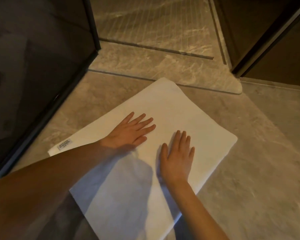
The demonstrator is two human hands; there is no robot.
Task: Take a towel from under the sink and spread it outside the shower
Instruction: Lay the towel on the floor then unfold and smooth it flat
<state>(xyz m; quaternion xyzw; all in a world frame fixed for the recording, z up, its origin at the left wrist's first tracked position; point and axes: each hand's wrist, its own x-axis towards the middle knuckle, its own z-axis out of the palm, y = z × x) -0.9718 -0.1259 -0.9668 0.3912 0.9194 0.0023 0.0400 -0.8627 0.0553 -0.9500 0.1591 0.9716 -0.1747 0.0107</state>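
We see the white towel [171, 108] lying flat on the tiled floor [249, 170], its far corner near the shower's raised sill [145, 66]. A small label [64, 144] sits at its left corner. Our left hand [130, 131] and right hand [177, 155] rest palm-down on it, fingers straight and spread, gripping nothing. A dark glass panel [33, 66] stands at left.

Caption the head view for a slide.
Left hand and right hand press flat on a towel spread on the floor by the shower threshold.
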